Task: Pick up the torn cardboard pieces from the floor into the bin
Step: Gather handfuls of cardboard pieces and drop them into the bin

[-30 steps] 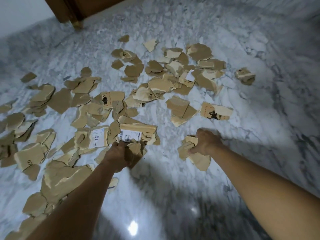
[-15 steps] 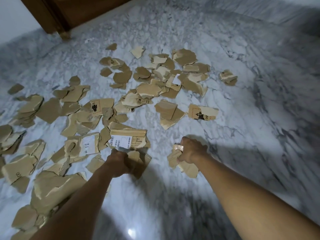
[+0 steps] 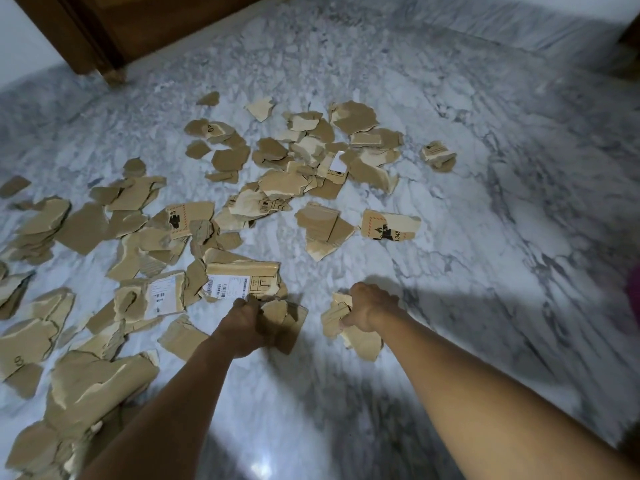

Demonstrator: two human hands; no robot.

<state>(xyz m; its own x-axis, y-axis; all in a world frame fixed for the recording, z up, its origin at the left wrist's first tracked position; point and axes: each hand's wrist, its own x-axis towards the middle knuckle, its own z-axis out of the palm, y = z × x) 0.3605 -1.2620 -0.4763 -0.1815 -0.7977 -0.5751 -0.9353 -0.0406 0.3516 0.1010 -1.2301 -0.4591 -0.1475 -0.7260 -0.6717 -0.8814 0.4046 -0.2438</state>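
Torn brown cardboard pieces (image 3: 284, 183) lie scattered over the white and grey marble floor (image 3: 485, 237), thickest at the left and centre. My left hand (image 3: 242, 323) is shut on a bunch of cardboard scraps (image 3: 285, 323) just below a larger piece with a barcode label (image 3: 242, 278). My right hand (image 3: 370, 311) grips a second bunch of pale cardboard scraps (image 3: 360, 341) a little to the right. No bin is in view.
A dark wooden door and its frame (image 3: 104, 32) stand at the top left. Bare marble floor stretches along the right side. A printed piece (image 3: 389, 225) and a small pile (image 3: 438, 155) lie farthest right.
Both hands stay closed on their cardboard bunches and have barely shifted. The view has tilted, so the pile sits lower and more of the door shows.
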